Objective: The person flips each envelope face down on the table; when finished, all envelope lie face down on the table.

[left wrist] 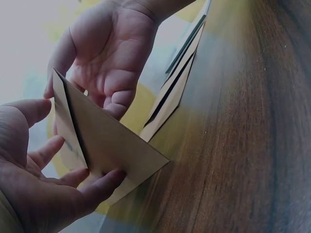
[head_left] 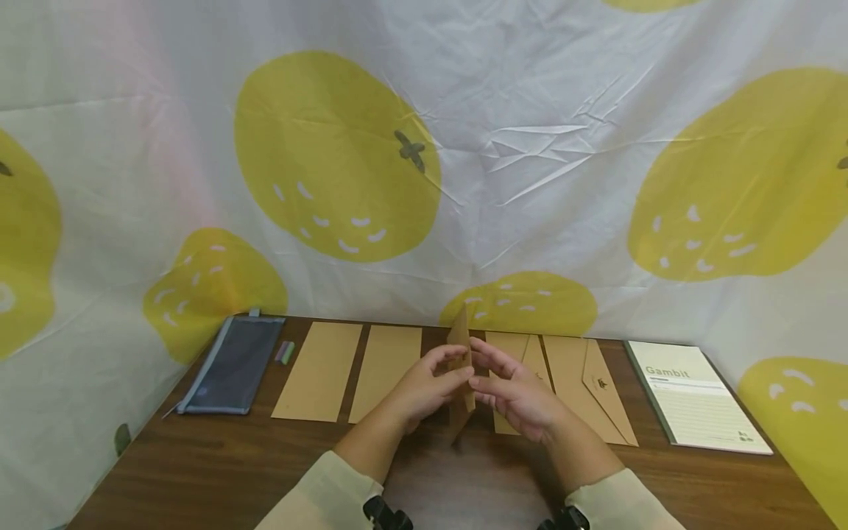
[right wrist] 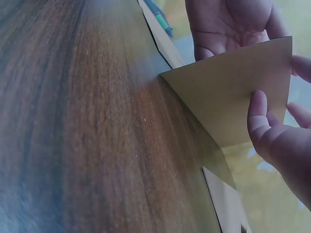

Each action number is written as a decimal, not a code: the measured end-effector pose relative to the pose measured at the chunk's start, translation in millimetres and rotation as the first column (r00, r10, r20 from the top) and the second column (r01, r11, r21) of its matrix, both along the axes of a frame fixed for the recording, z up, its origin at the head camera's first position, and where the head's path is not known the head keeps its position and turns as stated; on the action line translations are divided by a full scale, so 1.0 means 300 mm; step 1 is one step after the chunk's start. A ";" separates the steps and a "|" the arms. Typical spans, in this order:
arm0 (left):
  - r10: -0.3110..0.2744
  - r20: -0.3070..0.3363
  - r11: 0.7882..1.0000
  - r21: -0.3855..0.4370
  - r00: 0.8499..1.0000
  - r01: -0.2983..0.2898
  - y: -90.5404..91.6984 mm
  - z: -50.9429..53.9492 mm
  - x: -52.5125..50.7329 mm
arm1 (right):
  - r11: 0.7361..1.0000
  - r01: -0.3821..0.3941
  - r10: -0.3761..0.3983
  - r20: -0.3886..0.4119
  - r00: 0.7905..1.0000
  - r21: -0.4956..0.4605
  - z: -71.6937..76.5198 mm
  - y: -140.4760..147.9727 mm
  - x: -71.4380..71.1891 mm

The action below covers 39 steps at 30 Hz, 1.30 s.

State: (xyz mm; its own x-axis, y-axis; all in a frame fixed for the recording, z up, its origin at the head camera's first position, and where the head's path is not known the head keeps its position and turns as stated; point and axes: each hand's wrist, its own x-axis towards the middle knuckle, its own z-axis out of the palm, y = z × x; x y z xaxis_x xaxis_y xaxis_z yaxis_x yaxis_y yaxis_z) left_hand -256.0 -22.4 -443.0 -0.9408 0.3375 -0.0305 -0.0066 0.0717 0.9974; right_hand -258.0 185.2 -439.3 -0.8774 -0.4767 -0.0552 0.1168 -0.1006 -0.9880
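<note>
A brown kraft envelope [head_left: 459, 335] stands on edge between both hands over the middle of the table, turned edge-on to the head view. From its left side my left hand [head_left: 427, 386] holds it, thumb at the edge and fingers on the flap face, as the left wrist view shows. My right hand [head_left: 520, 394] holds it from the other side, with a fingertip against the plain face [right wrist: 233, 87] in the right wrist view. The envelope's flap [left wrist: 69, 126] lies toward the left hand. Its lower corner is close to the tabletop; whether they touch I cannot tell.
Two envelopes, plain side up, [head_left: 318, 372] [head_left: 387, 368] lie to the left. Two flap-side-up envelopes [head_left: 517, 350] [head_left: 576, 383] lie to the right, beside a Gambit notepad [head_left: 702, 401]. A dark zip pouch [head_left: 232, 368] and small coloured pieces [head_left: 285, 352] are far left. A patterned cloth [head_left: 530, 184] hangs behind.
</note>
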 end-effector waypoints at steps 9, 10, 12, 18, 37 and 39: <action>0.007 0.030 0.995 0.095 1.000 -0.009 0.002 -0.010 -0.013 | 0.999 -0.046 0.046 -0.023 0.999 0.020 0.000 0.001 0.001; 0.010 0.031 0.994 0.104 0.999 -0.014 0.003 -0.009 -0.014 | 0.999 -0.045 0.046 -0.025 0.999 0.023 -0.002 0.002 0.001; 0.022 0.032 0.993 0.113 0.999 -0.026 0.004 -0.007 -0.015 | 0.998 -0.043 0.044 -0.029 0.999 0.034 -0.007 0.002 0.000; 0.060 0.014 0.992 0.114 0.998 -0.061 -0.001 0.008 -0.018 | 0.995 -0.043 0.044 -0.002 0.999 0.091 -0.028 0.005 -0.004; 0.232 -0.068 0.972 -0.028 0.970 -0.234 -0.058 -0.008 -0.055 | 0.982 0.170 -0.181 0.163 0.970 0.077 -0.048 0.034 -0.030; 0.259 -0.055 0.964 -0.051 0.964 -0.262 -0.061 -0.015 -0.058 | 0.982 0.174 -0.184 0.162 0.969 0.071 -0.048 0.038 -0.033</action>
